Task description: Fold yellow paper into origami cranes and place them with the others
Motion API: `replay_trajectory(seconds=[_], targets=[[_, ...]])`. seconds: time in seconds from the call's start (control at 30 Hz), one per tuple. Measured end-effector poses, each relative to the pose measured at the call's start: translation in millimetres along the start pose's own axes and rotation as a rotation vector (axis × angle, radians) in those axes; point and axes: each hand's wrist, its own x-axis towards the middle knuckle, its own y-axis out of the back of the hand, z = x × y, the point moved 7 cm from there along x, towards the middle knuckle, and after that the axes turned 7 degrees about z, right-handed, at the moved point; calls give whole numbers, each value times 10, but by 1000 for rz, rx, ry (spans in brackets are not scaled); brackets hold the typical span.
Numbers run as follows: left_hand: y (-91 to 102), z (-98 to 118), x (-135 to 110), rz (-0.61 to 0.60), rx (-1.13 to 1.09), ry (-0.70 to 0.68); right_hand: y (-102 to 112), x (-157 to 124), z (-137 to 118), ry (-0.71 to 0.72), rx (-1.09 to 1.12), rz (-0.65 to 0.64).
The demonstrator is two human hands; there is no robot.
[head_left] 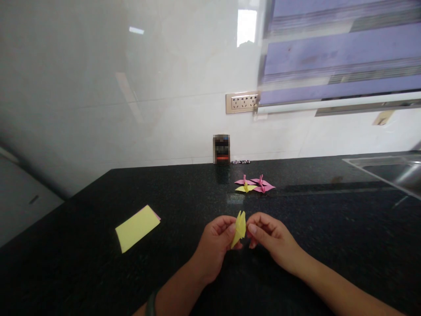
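Between thumb and fingers, my left hand [219, 237] pinches a partly folded yellow paper crane [240, 229], its narrow points standing upward. My right hand [271, 237] is right beside the crane's right edge, thumb and fingers curled together. Whether those right fingertips grip a bit of the paper is not visible. Beyond the hands stand several small finished paper cranes: a yellow crane [246, 188] at the front left and pink cranes [263, 188] around it. To the left lies a stack of yellow paper [138, 229], with a pink edge showing underneath.
The black speckled countertop [184, 188] meets a white tiled wall. Against the wall stands a small dark box, blurred out [221, 150], beside a patterned thin strip [241, 162]. A metal sink [394, 171] is set in at the right. A socket panel [241, 103] and purple blind [329, 57] are above.
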Motion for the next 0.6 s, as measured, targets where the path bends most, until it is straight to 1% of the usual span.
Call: replay_trajectory(seconds=[0.07, 0.13, 0.27, 0.33, 0.4, 0.53, 0.6], targets=[[-31, -56, -7, -53, -114, 72, -7, 12, 27, -22, 82, -2], [-70, -92, -21, -109, -204, 121, -44, 10, 45, -40, 133, -52], [-142, -115, -48, -186, -267, 151, -106, -13, 46, -69, 169, -136], [-172, -130, -60, -207, -240, 162, -126, -22, 33, -76, 175, -157], [-173, -145, -65, -192, -165, 166, -123, -20, 17, -67, 164, -148], [-91, -96, -44, -102, 19, 76, -65, 2, 29, -47, 42, -93], [-55, -67, -30, -84, 79, 32, -29, 12, 55, -43, -52, -73]])
